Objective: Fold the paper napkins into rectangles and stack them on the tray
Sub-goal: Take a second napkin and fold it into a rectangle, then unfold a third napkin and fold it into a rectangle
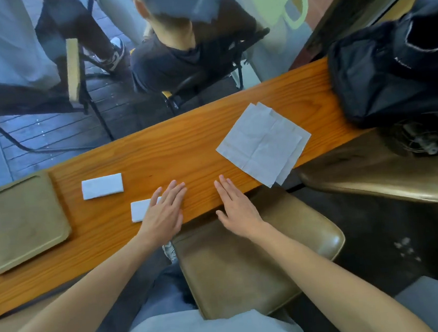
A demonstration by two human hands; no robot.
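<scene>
On the wooden counter (pixel 185 147), my empty tray (pixel 20 220) sits at far left, one folded napkin (pixel 102 186) just beside it and a second folded napkin (pixel 139 210) under my flat, open left hand (pixel 165 209); my right hand (pixel 235 204) rests open, grasping nothing. Two unfolded napkins (pixel 260 141) wait at right. Pressing each crease firmly should keep rectangles stackable; no readable writing shows.

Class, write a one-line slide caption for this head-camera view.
Two folded napkins lie on the counter, the tray bare, unfolded napkins waiting.
</scene>
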